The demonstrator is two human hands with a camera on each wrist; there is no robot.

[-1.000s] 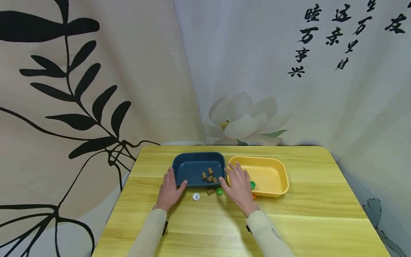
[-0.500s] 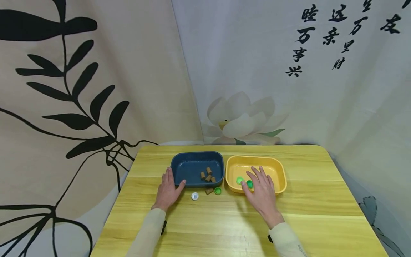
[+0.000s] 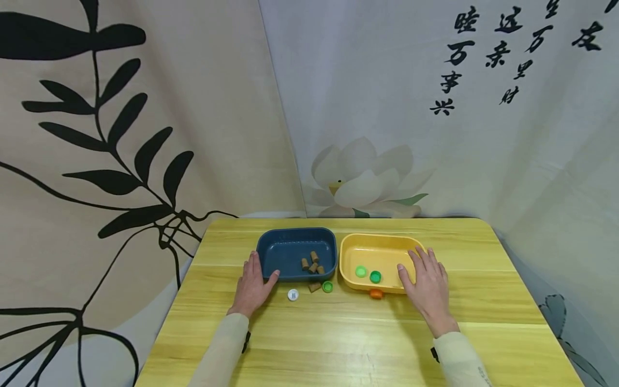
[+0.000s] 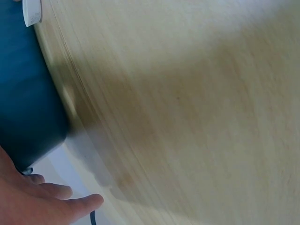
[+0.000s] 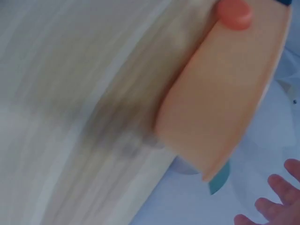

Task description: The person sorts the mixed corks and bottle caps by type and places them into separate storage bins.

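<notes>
A dark blue tray holds several small brown corks. At its front left corner lies my left hand, fingers extended along the side and thumb at the front edge. Beside it stands a yellow tray with a light green bottle cap and a darker green cap inside. My right hand is at that tray's right front corner, fingers spread over the rim. The right wrist view shows the tray wall with the right fingers apart and nothing between them.
In front of the blue tray, a white cap, a brown cork and a green cap lie on the wooden table. An orange cap sits against the yellow tray's front wall. A printed curtain hangs behind.
My right hand has moved right, from between the trays across the yellow one to its right corner, uncovering the green caps and the orange cap. The left hand stays at the blue tray.
</notes>
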